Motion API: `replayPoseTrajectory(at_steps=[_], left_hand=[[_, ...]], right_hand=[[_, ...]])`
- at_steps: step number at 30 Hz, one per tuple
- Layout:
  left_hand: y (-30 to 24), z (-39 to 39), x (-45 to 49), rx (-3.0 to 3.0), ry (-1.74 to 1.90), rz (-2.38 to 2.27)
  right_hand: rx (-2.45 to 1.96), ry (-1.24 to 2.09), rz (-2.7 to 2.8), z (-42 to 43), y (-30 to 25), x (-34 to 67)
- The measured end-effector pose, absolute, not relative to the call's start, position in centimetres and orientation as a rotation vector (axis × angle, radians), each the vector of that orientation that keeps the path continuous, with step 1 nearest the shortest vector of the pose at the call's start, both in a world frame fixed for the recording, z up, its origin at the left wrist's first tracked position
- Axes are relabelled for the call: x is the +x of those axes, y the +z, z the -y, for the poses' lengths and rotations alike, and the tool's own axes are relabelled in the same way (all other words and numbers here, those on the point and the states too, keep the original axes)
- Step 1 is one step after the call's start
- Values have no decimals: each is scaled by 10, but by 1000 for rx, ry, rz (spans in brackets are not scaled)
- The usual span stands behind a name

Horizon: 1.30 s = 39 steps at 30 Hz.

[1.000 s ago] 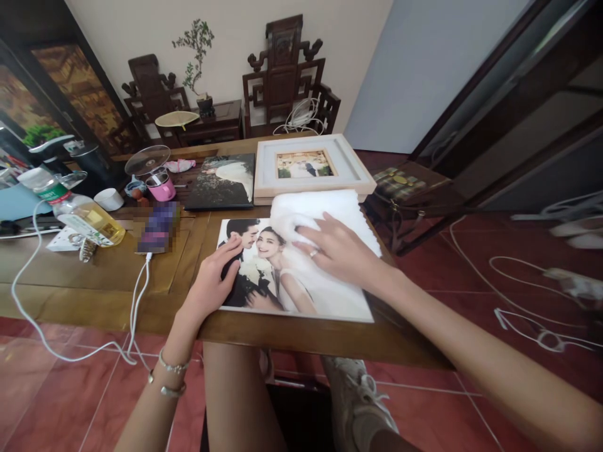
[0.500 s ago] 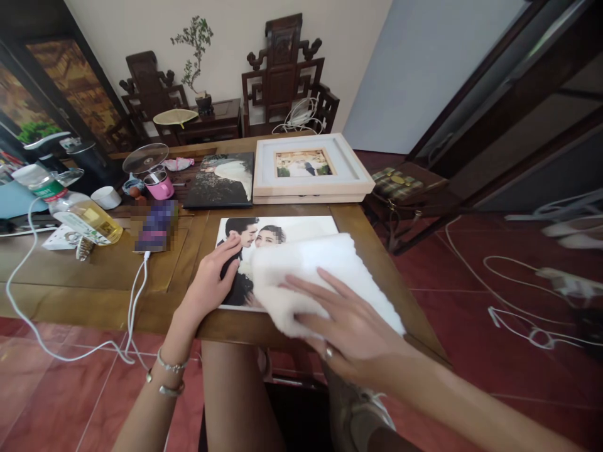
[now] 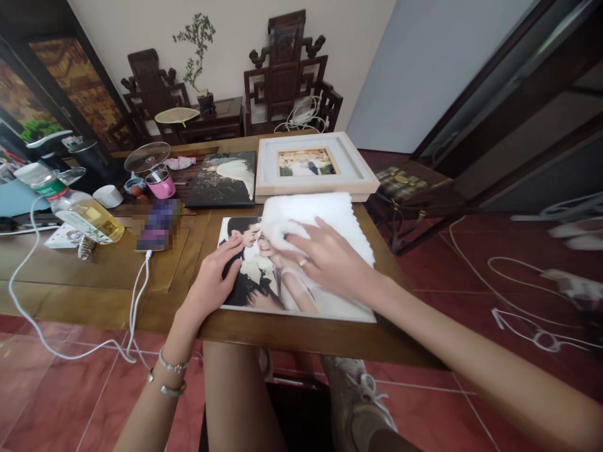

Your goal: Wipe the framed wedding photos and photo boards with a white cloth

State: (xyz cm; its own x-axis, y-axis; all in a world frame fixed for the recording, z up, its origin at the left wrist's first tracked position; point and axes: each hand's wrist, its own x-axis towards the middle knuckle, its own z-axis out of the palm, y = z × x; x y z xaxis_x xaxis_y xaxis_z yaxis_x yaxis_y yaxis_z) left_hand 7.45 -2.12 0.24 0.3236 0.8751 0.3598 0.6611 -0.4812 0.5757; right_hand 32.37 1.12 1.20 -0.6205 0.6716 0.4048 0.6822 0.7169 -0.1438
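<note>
A wedding photo panel (image 3: 264, 292) with a white edge lies flat near the front of the wooden table. My left hand (image 3: 217, 276) rests on its left side, fingers stretched out and touching the surface. Over the upper right part of the panel, my right hand (image 3: 330, 258) presses a fluffy white cloth (image 3: 325, 213), part of it bunched between the fingers. The cloth hides the panel's upper right corner and reaches the front of the white picture frame behind it.
Behind the panel are a dark photo panel (image 3: 226, 179) and a light wooden picture frame (image 3: 308, 163). To the left stand a pink mug (image 3: 161, 186), a white cup (image 3: 108, 196), a tilted oil bottle (image 3: 92, 216) and a phone (image 3: 159, 225) with a cable (image 3: 136, 292) hanging over the table edge.
My right hand has moved the cloth away from me, up the panel, uncovering its lower middle and right. My left hand stays in place.
</note>
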Motion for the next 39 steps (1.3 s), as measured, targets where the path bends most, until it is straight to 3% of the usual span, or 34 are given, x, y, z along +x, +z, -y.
replayPoseTrajectory(at_steps=[7,11,17,26,39], left_hand=[[2,20,74,2272,919,-1369],[3,20,74,2274,917,-1361],[3,21,75,2274,924,-1359],[3,22,76,2248,948,-1361],[0,19,73,2287,931,-1341]], right_hand=[[-714,12,2456,89,3,312],[-613,-15,2435,105,5,309],[-838,141,2550,44,11,313],[-1133,50,2542,-38,21,304],[-709,-10,2460,96,5,299]])
